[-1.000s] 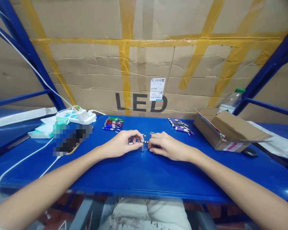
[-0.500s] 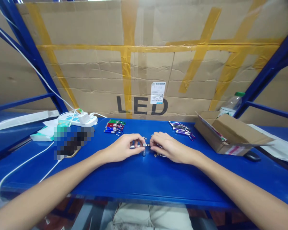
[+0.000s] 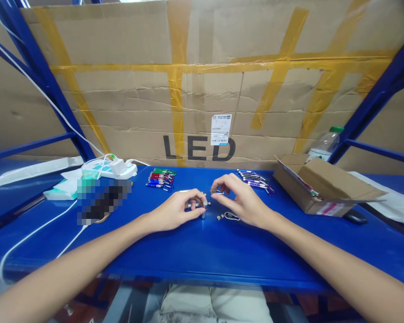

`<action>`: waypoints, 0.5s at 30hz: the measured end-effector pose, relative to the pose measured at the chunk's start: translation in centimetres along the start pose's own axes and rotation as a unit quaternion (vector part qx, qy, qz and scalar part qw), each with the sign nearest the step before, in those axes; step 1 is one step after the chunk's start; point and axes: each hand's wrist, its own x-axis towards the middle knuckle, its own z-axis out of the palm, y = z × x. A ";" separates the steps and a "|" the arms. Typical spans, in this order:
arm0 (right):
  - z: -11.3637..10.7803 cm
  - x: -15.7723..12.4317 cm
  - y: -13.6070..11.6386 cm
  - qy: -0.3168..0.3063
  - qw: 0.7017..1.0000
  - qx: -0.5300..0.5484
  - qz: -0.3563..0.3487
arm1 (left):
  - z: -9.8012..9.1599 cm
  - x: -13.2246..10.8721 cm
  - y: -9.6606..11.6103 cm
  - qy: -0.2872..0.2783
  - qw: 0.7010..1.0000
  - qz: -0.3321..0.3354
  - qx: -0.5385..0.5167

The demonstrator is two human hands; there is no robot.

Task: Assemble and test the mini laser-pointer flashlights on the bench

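My left hand (image 3: 178,210) rests on the blue table (image 3: 202,251) with its fingers closed round a small silver metal tube (image 3: 195,205). My right hand (image 3: 237,197) is lifted a little above the table, thumb and forefinger pinched on a tiny metal part (image 3: 218,191). Below the right hand lie a small silver clip (image 3: 231,216) and a few tiny round pieces (image 3: 218,217). A short upright metal piece (image 3: 203,215) stands just in front of the left fingertips.
One bundle of coloured mini flashlights (image 3: 160,177) lies behind the left hand, another bundle (image 3: 254,179) behind the right. An open cardboard box (image 3: 323,186) and a plastic bottle (image 3: 325,143) are at the right. A power strip (image 3: 109,168) with white cables sits at the left.
My right hand has risen off the table and pinched a tiny part, uncovering the clip and small pieces beneath it. The left hand has stayed in place on the tube.
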 end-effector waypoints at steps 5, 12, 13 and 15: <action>0.1 0.1 -0.6 -0.022 0.998 0.049 0.020 | 0.0 0.1 -0.5 -0.002 1.000 0.013 0.006; 0.5 0.1 -0.9 -0.045 0.990 0.122 0.044 | 0.0 0.0 -0.4 -0.011 0.999 0.011 0.029; 0.5 0.0 -0.9 -0.046 0.990 0.124 0.044 | 0.0 0.0 -0.4 -0.013 0.999 0.012 0.028; 0.6 0.0 -1.0 -0.045 0.991 0.116 0.045 | 0.0 0.0 -0.4 -0.015 1.000 0.014 0.023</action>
